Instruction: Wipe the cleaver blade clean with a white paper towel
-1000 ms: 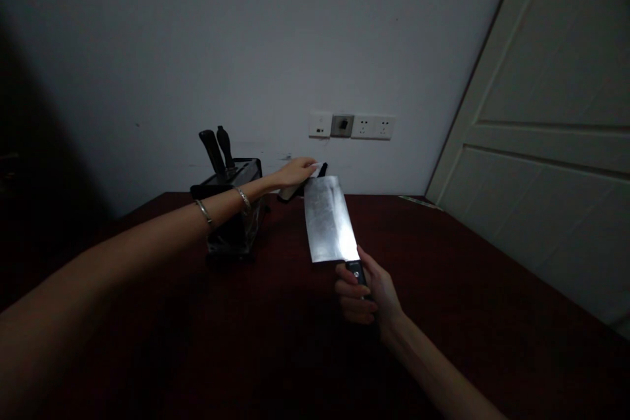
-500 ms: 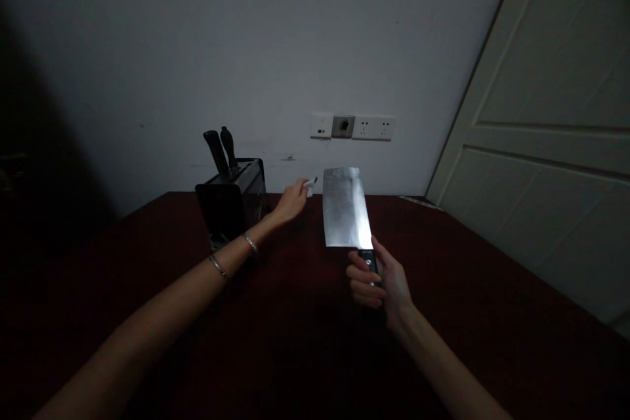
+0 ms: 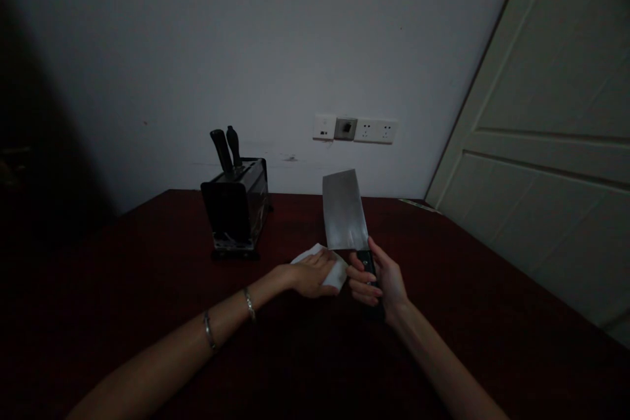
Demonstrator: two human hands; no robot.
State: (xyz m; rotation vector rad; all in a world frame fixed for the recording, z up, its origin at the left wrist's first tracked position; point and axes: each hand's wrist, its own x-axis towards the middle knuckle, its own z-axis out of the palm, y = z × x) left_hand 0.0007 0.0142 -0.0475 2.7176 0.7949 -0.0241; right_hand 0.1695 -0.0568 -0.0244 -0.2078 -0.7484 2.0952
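My right hand (image 3: 377, 279) grips the black handle of a cleaver (image 3: 343, 210). The broad metal blade stands up, leaning slightly left, in front of the wall. My left hand (image 3: 312, 273) lies palm down with its fingers stretched out on a white tissue (image 3: 339, 272), just left of the cleaver's handle. Much of the tissue is hidden under that hand; its edges stick out above and to the right. Two bracelets circle the left forearm.
A knife block (image 3: 233, 210) with two black-handled tools in it stands at the left on the dark red table (image 3: 305, 354). Behind are a white wall with sockets (image 3: 354, 129) and, at the right, a panelled door (image 3: 541, 125). A thin strip (image 3: 419, 205) lies at the table's back edge.
My left hand has come down and toward me from near the wall, going from pinching the white tissue to lying flat on it. The cleaver's blade has turned slightly and reflects less light.
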